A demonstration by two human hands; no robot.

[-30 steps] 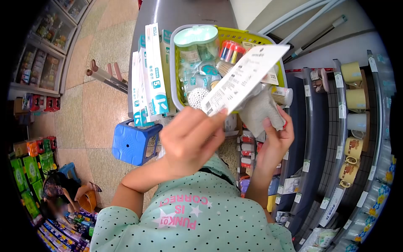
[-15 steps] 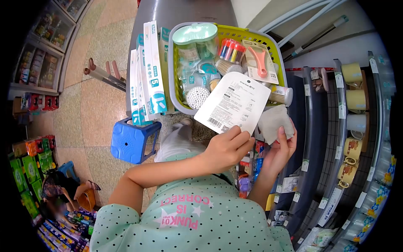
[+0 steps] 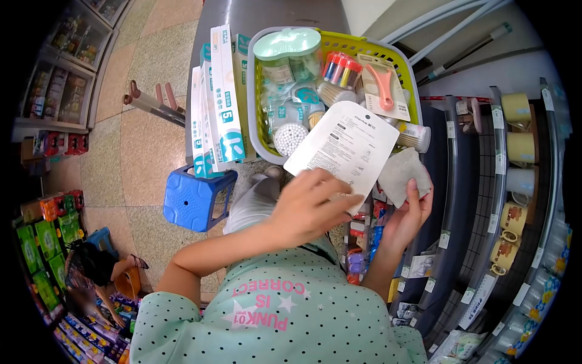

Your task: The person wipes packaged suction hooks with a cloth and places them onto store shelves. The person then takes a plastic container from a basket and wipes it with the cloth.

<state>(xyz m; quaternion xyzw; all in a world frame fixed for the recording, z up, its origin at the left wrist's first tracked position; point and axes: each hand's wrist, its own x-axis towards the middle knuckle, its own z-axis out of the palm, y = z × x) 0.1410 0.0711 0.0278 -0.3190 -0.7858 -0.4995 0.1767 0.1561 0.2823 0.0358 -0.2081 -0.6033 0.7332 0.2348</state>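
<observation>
A white printed card (image 3: 347,145), with a barcode side of fine text facing up, leans over the near rim of the basket (image 3: 267,142). My left hand (image 3: 309,209) is over the card's lower edge, fingers loosely bent and apart, slightly blurred; no firm grip shows. In my right hand (image 3: 410,215) a folded grey cloth (image 3: 401,176) is pinched between thumb and fingers, a bit of red showing at its edge. Behind the card, the basket holds a round tub of cotton swabs (image 3: 291,139), toothpick containers (image 3: 336,95) and a carded orange peeler (image 3: 382,88).
Long white-and-teal boxes (image 3: 224,103) stand left of the basket on a grey surface (image 3: 267,13). A blue stool (image 3: 194,200) is on the floor. Shelves with mugs (image 3: 509,218) line the right side. Another person (image 3: 100,270) is at lower left.
My left hand has moved left along the card and its fingers have loosened from the pinch on its lower edge. My right hand still holds the cloth, now spread slightly wider.
</observation>
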